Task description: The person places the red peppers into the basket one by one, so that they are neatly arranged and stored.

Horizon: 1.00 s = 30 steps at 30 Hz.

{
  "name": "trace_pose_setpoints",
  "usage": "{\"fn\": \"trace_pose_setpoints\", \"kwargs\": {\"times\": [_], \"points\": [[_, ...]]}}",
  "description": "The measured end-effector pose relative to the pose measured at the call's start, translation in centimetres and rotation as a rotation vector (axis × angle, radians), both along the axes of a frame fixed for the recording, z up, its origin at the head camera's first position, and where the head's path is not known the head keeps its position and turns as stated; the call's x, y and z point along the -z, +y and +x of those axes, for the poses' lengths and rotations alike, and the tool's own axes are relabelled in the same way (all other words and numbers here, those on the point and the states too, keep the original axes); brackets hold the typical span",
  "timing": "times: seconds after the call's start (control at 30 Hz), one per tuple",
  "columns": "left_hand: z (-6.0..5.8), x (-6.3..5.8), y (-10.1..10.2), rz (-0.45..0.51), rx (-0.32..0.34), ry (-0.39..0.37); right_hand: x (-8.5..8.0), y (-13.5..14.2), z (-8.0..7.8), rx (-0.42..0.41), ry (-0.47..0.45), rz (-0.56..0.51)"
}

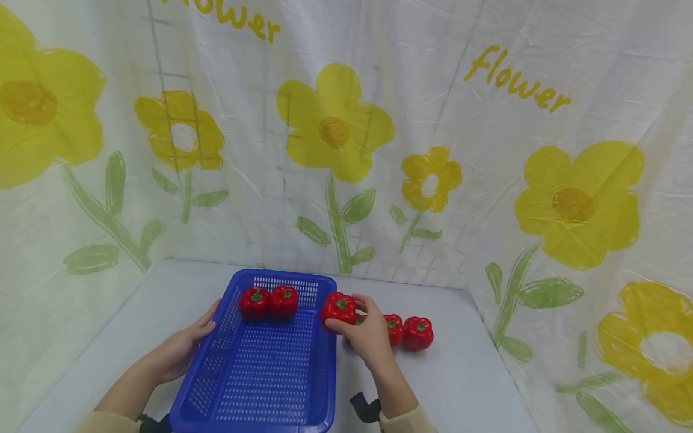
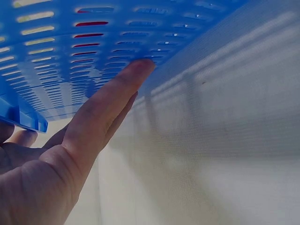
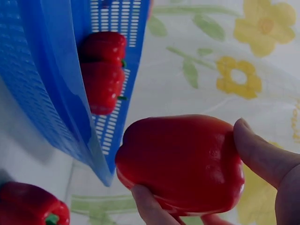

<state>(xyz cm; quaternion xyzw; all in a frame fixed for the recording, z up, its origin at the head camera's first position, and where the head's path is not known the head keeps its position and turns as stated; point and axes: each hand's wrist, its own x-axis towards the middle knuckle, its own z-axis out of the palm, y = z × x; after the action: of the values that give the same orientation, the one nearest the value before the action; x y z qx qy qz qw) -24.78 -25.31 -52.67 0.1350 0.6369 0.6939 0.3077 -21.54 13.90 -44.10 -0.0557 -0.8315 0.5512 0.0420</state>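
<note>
My right hand [image 1: 370, 334] holds a red bell pepper [image 1: 338, 310] between thumb and fingers, above the right rim of a blue plastic basket [image 1: 271, 373]. The right wrist view shows that pepper [image 3: 180, 161] lying sideways in the grip, outside the basket wall. Two more red peppers [image 1: 254, 304] sit side by side at the basket's far end, stems showing. My left hand [image 1: 181, 349] is at the basket's left side. In the left wrist view, a straight finger of the left hand [image 2: 101, 110] touches the slotted outer wall.
Right of the basket, several red peppers [image 1: 418, 334] stand on the white table [image 1: 449, 385], partly covered by my right hand. A white curtain with yellow flowers [image 1: 335, 126] hangs behind and beside the table. Dark straps [image 1: 365, 408] show near my wrists.
</note>
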Motion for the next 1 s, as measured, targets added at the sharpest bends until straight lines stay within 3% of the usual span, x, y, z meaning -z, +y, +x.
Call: {"fn": "trace_pose_setpoints", "kwargs": {"times": [0.4, 1.0], "points": [[0.1, 0.0, -0.1, 0.022, 0.004, -0.029, 0.3, -1.2, -0.8, -0.049, 0.0, -0.035], [0.2, -0.1, 0.1, 0.005, 0.005, -0.003, -0.4, -3.4, -1.8, -0.07, 0.009, -0.009]]}}
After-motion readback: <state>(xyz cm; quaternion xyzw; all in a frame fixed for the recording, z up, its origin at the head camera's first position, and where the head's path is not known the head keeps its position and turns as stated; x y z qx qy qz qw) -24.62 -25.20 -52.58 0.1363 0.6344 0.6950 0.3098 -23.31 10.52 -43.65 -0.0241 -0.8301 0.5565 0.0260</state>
